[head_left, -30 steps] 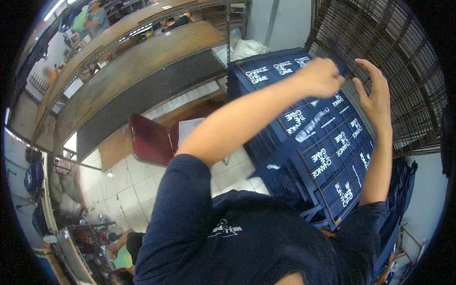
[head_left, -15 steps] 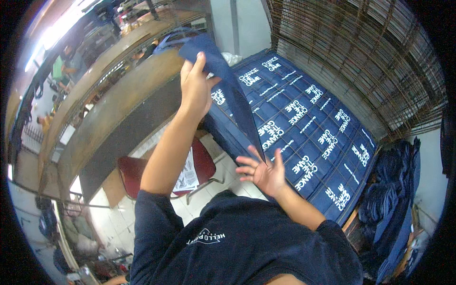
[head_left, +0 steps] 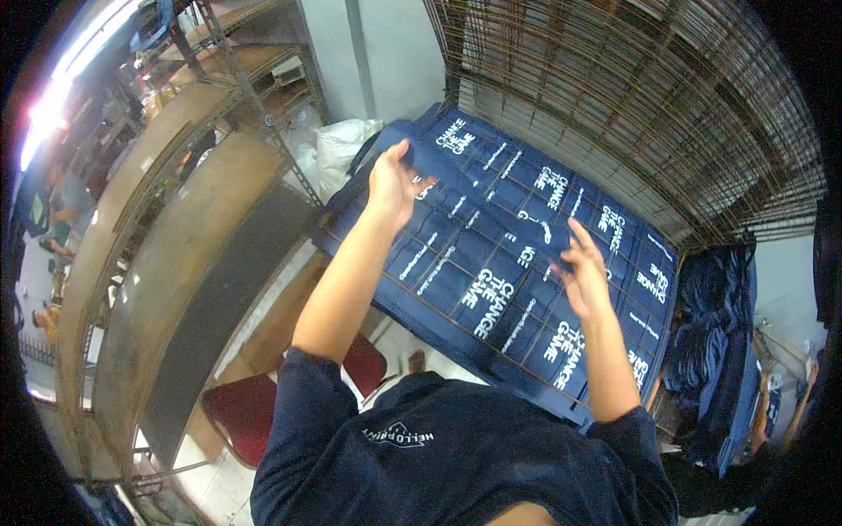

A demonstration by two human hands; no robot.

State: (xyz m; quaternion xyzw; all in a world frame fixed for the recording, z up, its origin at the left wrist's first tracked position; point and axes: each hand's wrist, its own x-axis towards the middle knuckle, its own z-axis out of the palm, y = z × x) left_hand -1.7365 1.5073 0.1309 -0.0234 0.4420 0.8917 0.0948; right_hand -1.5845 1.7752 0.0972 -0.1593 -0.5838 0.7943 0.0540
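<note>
A plain navy cloth piece (head_left: 469,182) hangs over the printed navy fabric panels (head_left: 487,302), hiding some of their white lettering. My left hand (head_left: 393,188) grips its upper left end, thumb on top. Toward the cloth's other end is my right hand (head_left: 583,272), raised, with thumb and fingers apart and curved. Whether its fingertips touch the cloth is hard to see, as navy lies against navy. The panels are spread in rows on a wide wire-grid rack.
Raised wire racks (head_left: 596,79) stand behind the panels. Dark blue cloth (head_left: 715,351) hangs in a heap at right. A white sack (head_left: 342,149) lies beyond the rack's left corner. Long wooden shelves (head_left: 175,245) and dark red chairs (head_left: 241,416) are at left.
My right hand has moved up and to the right over the panels. My left hand has shifted slightly right and lower with the cloth, which now spans across the panels. The view has turned.
</note>
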